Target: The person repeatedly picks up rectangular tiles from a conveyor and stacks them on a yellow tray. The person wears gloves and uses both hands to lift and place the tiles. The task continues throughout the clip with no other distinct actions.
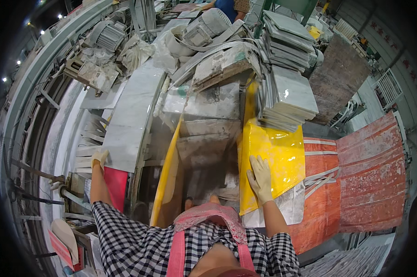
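Right hand: the gloved right hand [260, 179] lies flat, fingers spread and released, palm down on the glossy yellow plastic sheet [273, 154]; it grasps nothing; the pale glove reaches to the wrist, the forearm bare below a black-and-white checked sleeve.

Left hand: the gloved left hand [99, 159] reaches out to the person's left and rests at the near edge of the long grey-white marble slab [134, 120]; whether its fingers curl over the edge or merely touch it cannot be told.

Yellow sheet: it covers a flat surface just right of the centre gap; its far end runs under the stack of grey-white square stone tiles [287, 99]; its near corner overlaps a clear plastic film [291, 205].

Gap in the middle: a dusty grey stone block [204, 147] sits between the marble slab and the yellow sheet; a narrow yellow strip [168, 177] runs along its left side.

Right side: orange-red woven sacking [356, 180] with white straps lies touching the yellow sheet's right edge.

Left side: a red flat panel [116, 184] stands just beside the left forearm, below the slab.

Far bench: grey electric motors [108, 34] and crumpled plastic; a second person's arm at the top edge, well apart from both hands.

Person: pink apron straps over the checked shirt at the lower edge.
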The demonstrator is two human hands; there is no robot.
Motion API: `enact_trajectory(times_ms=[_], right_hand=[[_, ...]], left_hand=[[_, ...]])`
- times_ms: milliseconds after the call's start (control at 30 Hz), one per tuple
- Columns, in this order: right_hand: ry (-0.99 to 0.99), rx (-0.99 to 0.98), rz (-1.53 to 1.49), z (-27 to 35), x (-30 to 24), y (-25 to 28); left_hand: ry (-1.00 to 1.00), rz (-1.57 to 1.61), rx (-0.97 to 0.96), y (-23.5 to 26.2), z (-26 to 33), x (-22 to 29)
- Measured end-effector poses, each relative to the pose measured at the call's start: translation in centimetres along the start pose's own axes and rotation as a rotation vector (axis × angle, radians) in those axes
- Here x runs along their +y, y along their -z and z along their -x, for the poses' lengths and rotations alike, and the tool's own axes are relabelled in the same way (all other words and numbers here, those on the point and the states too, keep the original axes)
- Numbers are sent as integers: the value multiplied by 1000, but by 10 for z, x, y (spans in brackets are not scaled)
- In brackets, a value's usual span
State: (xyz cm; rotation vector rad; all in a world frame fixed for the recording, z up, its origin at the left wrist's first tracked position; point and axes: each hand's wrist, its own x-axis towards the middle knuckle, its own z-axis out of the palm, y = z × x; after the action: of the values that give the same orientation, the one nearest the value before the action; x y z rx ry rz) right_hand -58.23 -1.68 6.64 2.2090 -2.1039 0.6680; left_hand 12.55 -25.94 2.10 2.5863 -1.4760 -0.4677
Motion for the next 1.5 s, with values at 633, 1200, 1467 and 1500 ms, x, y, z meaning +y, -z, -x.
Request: enact_trajectory(times_ms=[633, 1200, 1467, 1500], right_hand=[[-38, -1, -47, 4, 4, -4], [-486, 699, -958, -136, 152, 163], [-492, 475, -1033, -188, 212, 179], [-456, 458, -1000, -195, 216, 173]], left_hand=[[-325, 523, -122, 150, 150, 116], [-1049, 1202, -459, 33, 294, 537], [-450, 1290, -963, -24, 361, 704], [-461, 1261, -929, -26, 360, 709]])
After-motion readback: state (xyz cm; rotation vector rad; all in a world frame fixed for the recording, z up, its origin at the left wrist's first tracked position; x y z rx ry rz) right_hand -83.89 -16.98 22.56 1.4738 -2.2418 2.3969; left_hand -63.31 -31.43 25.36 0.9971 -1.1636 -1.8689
